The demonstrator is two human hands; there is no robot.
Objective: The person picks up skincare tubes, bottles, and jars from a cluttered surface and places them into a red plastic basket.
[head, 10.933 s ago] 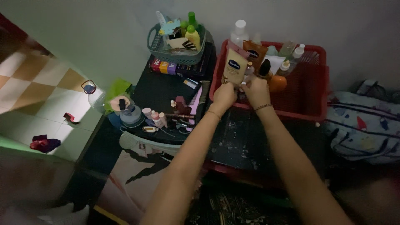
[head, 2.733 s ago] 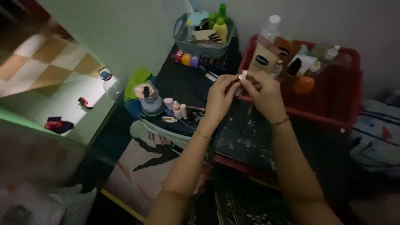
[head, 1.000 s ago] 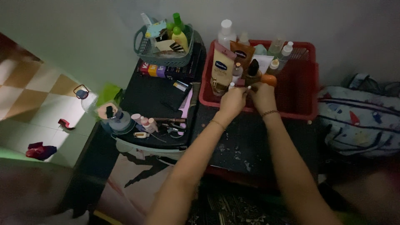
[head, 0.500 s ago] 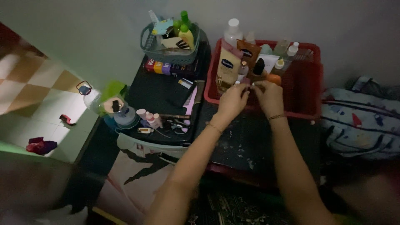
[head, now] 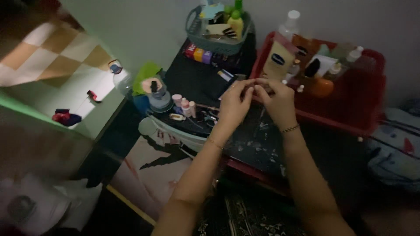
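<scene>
My left hand [head: 234,105] and my right hand [head: 276,102] meet fingertip to fingertip just in front of the red plastic basket [head: 337,124]. Both pinch one small item [head: 255,87], too blurred and dim to identify. The hands hover over the dark, speckled table top [head: 258,142]. Behind them the red basket holds a cream tube [head: 278,61], a black-capped bottle [head: 312,68], an orange round container [head: 323,87] and several other bottles. A thin bracelet sits on each wrist.
A grey-green basket [head: 210,43] of bottles and combs stands at the back left on a black case. Small pink bottles [head: 186,105] and a round jar [head: 158,97] crowd its near end. A clear water jug [head: 119,81] sits on the tiled floor, and a patterned bag [head: 398,148] lies at right.
My hands have drawn back from inside the red basket and now sit slightly nearer me, still joined at the fingertips. The view has shifted right and down.
</scene>
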